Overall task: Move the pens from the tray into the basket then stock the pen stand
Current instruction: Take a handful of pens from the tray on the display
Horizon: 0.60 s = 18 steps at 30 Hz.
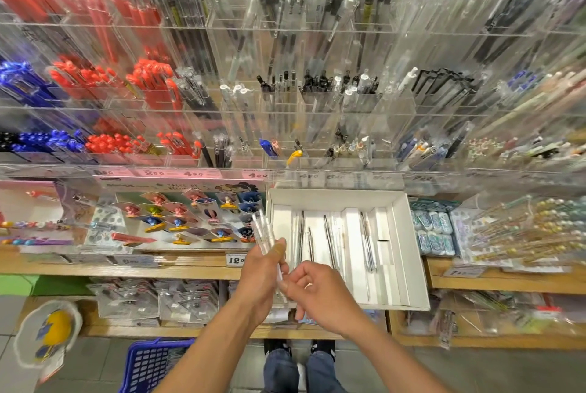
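At the bottom edge a blue basket (pixel 149 364) sits on the floor, down to the left of the person's shoes, with a round yellow-and-white item (pixel 50 334) further left. Above it, a low wooden shelf (pixel 196 270) carries flat packets, and the shelf over that holds a card of small coloured clips.

The left hand (pixel 258 275) is closed around a small bundle of clear pens (pixel 266 235), which stick up and lean slightly left out of the fist. The right hand (pixel 320 292) is curled just beside it, fingertips pinching at the lower end of the same bundle; the two hands touch.

Right behind the hands lies an open white tray (pixel 409 253), with a few thin pens loose in its long compartments. Beyond that rises the clear pen stand (pixel 285 113), its tiers packed with red, blue, black and white pens, blurred toward the top.
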Each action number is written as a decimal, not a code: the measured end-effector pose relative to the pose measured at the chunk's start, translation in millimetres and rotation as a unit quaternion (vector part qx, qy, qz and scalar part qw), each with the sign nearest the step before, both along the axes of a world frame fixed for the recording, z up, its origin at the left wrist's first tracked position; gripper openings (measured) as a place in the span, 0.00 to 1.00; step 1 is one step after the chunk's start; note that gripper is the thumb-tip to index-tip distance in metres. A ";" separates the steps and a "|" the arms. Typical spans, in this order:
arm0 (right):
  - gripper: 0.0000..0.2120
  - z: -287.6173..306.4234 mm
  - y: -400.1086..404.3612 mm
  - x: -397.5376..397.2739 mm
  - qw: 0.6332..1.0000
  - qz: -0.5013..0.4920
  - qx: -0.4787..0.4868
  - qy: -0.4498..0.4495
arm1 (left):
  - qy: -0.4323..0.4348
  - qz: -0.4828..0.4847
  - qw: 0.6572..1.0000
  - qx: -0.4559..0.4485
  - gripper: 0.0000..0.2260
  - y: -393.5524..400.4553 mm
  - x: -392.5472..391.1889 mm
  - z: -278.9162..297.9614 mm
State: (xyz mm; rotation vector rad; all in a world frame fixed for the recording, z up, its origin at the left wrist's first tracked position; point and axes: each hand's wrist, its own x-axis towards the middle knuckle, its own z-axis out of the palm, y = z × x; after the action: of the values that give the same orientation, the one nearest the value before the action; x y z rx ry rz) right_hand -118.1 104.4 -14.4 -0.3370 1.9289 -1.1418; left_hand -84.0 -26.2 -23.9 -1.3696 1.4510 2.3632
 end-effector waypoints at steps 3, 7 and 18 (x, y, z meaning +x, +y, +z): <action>0.08 -16.5 8.4 -24.0 0.998 0.002 0.059 0.031 | -0.004 0.024 1.000 0.010 0.07 -4.4 1.4 -1.9; 0.06 -57.0 12.4 -73.8 0.958 -0.063 0.234 0.152 | -0.007 0.016 0.999 0.029 0.06 -7.7 8.1 -1.1; 0.15 -99.4 -12.6 -83.5 0.880 0.071 0.423 0.203 | -0.017 0.004 0.999 0.047 0.05 -7.0 15.7 3.5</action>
State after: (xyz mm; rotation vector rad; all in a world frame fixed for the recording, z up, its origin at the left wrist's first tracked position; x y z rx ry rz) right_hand -201.6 91.8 -113.8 -0.2287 2.5084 -0.0481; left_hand -68.3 -33.1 -20.4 -1.3895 1.3089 2.3677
